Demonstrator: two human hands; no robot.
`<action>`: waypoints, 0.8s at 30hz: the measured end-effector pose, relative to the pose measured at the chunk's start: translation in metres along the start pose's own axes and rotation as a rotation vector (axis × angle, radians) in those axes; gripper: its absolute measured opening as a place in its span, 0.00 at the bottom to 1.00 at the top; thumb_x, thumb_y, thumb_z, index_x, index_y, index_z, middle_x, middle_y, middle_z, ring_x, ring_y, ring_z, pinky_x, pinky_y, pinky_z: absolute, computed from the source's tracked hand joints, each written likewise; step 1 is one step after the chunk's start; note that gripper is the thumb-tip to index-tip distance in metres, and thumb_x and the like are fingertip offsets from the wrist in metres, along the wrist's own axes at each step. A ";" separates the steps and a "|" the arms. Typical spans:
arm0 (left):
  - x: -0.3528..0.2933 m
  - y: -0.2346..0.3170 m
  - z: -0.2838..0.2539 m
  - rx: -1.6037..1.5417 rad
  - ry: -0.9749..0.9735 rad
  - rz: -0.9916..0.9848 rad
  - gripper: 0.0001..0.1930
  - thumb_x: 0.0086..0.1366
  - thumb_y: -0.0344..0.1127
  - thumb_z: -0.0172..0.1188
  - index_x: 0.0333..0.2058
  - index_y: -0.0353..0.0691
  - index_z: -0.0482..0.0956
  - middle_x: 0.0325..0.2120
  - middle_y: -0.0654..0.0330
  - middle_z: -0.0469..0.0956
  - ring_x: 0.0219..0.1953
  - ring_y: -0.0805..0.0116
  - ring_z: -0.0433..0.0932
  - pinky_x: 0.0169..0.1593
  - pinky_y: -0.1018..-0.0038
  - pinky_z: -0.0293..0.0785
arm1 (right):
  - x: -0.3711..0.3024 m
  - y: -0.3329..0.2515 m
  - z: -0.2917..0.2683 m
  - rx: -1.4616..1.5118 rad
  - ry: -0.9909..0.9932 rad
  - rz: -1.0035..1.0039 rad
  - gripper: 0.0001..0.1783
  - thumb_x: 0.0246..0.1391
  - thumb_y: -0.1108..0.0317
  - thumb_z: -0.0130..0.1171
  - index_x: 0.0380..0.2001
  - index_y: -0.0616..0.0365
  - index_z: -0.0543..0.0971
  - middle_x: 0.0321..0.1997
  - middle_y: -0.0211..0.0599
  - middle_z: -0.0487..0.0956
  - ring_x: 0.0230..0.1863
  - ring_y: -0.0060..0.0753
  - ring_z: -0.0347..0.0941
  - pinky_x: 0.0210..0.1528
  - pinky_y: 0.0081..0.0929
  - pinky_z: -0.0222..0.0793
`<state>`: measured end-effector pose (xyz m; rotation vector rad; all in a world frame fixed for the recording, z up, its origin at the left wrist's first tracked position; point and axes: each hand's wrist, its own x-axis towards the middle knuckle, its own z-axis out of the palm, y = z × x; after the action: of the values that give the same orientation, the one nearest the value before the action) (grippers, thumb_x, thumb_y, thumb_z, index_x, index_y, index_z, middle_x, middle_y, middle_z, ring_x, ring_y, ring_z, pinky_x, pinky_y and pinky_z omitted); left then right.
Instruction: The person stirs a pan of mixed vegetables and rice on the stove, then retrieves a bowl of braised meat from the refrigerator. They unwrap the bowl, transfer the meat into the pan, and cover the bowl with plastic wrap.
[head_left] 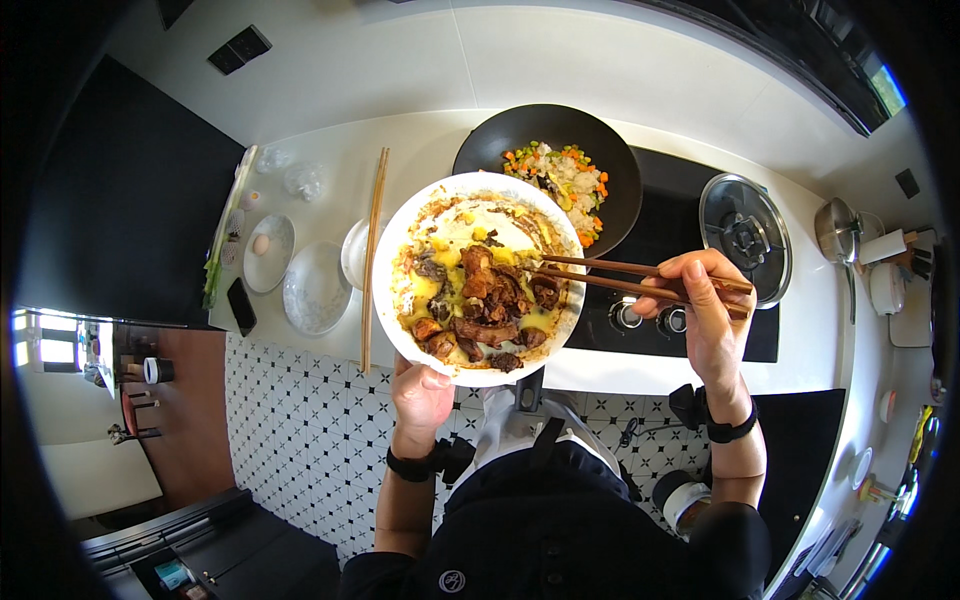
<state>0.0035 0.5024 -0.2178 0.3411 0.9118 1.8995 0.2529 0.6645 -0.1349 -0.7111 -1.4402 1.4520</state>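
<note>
My left hand (422,400) grips the near rim of a white bowl (450,187) and holds it above the front of the counter. Inside lie dark brown chunks of meat (487,330) with yellow, egg-like liquid and brown smears around them. Brown wooden chopsticks (620,265) are held in my right hand (710,305), their tips reaching over the bowl's right side beside the meat. Behind the bowl, partly covered by it, a black wok (500,130) contains rice with diced vegetables (570,175). The wok's dark handle (530,390) shows below the bowl.
A glass lid (745,240) lies over the right side of the black cooktop (670,180). Left of the bowl are long wooden chopsticks (374,250), a white dish (316,290), an egg (262,243) on a plate, a black phone (241,307) and a green onion (212,280). A saucepan (836,230) stands far right.
</note>
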 end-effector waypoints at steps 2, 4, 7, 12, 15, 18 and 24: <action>0.000 0.001 0.000 -0.012 0.017 -0.021 0.43 0.35 0.25 0.51 0.60 0.29 0.62 0.54 0.52 0.72 0.58 0.57 0.72 0.63 0.63 0.66 | -0.002 0.002 0.003 0.027 0.020 0.025 0.15 0.68 0.64 0.49 0.35 0.66 0.76 0.31 0.45 0.80 0.28 0.36 0.83 0.33 0.26 0.81; 0.000 0.001 0.000 -0.025 0.002 -0.042 0.44 0.35 0.25 0.51 0.60 0.29 0.62 0.54 0.52 0.72 0.58 0.57 0.71 0.64 0.63 0.66 | -0.003 0.007 0.007 0.044 0.033 0.026 0.15 0.68 0.63 0.48 0.35 0.66 0.76 0.32 0.45 0.80 0.29 0.37 0.83 0.33 0.26 0.81; -0.002 -0.001 0.001 -0.042 0.012 -0.084 0.44 0.35 0.25 0.50 0.60 0.29 0.62 0.54 0.52 0.72 0.59 0.57 0.70 0.64 0.63 0.65 | -0.004 0.016 0.012 0.105 0.023 0.041 0.16 0.69 0.63 0.47 0.36 0.66 0.76 0.33 0.45 0.80 0.30 0.39 0.83 0.33 0.26 0.81; -0.002 -0.006 0.007 -0.064 0.047 -0.078 0.44 0.35 0.25 0.50 0.60 0.30 0.61 0.54 0.53 0.71 0.59 0.56 0.70 0.64 0.62 0.66 | -0.006 0.024 0.011 0.166 0.048 0.054 0.16 0.69 0.62 0.47 0.36 0.66 0.76 0.33 0.45 0.81 0.31 0.39 0.83 0.35 0.27 0.81; 0.000 -0.006 0.008 -0.074 0.017 -0.080 0.44 0.35 0.24 0.50 0.60 0.30 0.60 0.54 0.53 0.71 0.59 0.56 0.71 0.64 0.62 0.67 | -0.007 0.029 0.011 0.199 0.086 0.068 0.16 0.69 0.62 0.47 0.37 0.65 0.76 0.34 0.46 0.81 0.31 0.39 0.83 0.36 0.27 0.80; -0.001 -0.008 0.007 -0.062 0.013 -0.090 0.43 0.35 0.24 0.49 0.60 0.29 0.61 0.54 0.52 0.71 0.58 0.56 0.71 0.63 0.62 0.67 | -0.008 0.035 0.014 0.217 0.079 0.047 0.16 0.69 0.62 0.47 0.37 0.65 0.76 0.34 0.47 0.81 0.31 0.39 0.83 0.37 0.27 0.80; -0.003 -0.015 0.002 -0.055 -0.069 -0.103 0.43 0.36 0.23 0.49 0.61 0.31 0.61 0.54 0.52 0.72 0.59 0.55 0.71 0.62 0.62 0.68 | -0.009 0.042 0.024 0.249 0.086 0.052 0.16 0.69 0.62 0.48 0.40 0.67 0.75 0.34 0.51 0.82 0.35 0.41 0.83 0.40 0.31 0.81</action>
<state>0.0162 0.5044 -0.2268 0.3193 0.8147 1.8041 0.2259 0.6517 -0.1740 -0.6504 -1.1580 1.5876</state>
